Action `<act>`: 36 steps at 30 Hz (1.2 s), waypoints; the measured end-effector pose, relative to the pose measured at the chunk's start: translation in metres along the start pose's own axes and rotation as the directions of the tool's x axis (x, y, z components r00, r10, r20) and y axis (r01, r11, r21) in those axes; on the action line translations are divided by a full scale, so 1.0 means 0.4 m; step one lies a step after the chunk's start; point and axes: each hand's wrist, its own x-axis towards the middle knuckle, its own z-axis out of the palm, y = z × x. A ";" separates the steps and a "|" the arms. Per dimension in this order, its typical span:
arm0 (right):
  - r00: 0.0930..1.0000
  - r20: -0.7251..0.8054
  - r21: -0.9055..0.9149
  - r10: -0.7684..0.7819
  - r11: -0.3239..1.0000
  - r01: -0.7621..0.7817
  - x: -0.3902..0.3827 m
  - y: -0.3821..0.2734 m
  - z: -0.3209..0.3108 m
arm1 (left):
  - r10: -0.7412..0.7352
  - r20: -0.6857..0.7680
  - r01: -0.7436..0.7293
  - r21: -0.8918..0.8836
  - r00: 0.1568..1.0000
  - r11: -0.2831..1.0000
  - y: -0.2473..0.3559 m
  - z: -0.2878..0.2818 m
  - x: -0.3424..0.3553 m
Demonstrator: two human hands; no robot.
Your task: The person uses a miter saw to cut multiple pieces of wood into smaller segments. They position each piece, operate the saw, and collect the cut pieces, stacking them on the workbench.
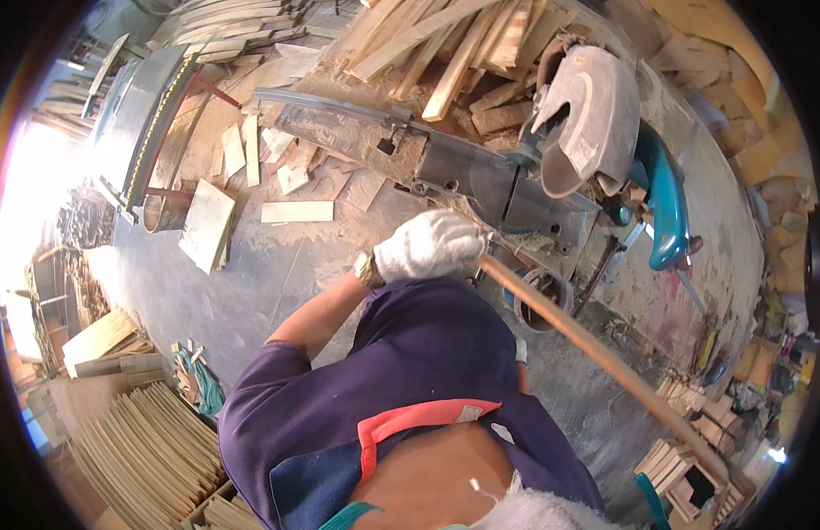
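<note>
Gripping one wooden pole (576,332), one curled left hand (430,246), one right hand (520,351), grip unclear, one watch (368,270)

Woodworking workshop, cutting saw (596,115) with teal handle (664,203), heaped timber strips (450,57), scattered offcuts (297,212)

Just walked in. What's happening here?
The person's gloved left hand appears to grip one end of a pole, which slants away toward the lower right of the picture. Ahead is a metal machine with a grey hood; wood strips are heaped beyond it.
</note>
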 end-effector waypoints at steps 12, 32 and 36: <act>0.995 -0.085 0.424 -0.047 0.902 0.079 -0.021 0.123 0.136 | -0.287 0.085 0.223 0.436 0.954 0.872 -0.466 0.152 0.047; 0.456 -0.764 -0.093 -0.455 0.779 0.621 -0.444 -0.862 -0.650 | -0.410 -0.453 0.590 0.396 0.792 0.703 -0.471 0.171 0.024; 0.259 -0.674 -0.386 -0.692 0.628 0.675 -0.534 -1.080 -0.746 | -0.415 -0.438 0.577 0.353 0.798 0.737 -0.466 0.184 0.057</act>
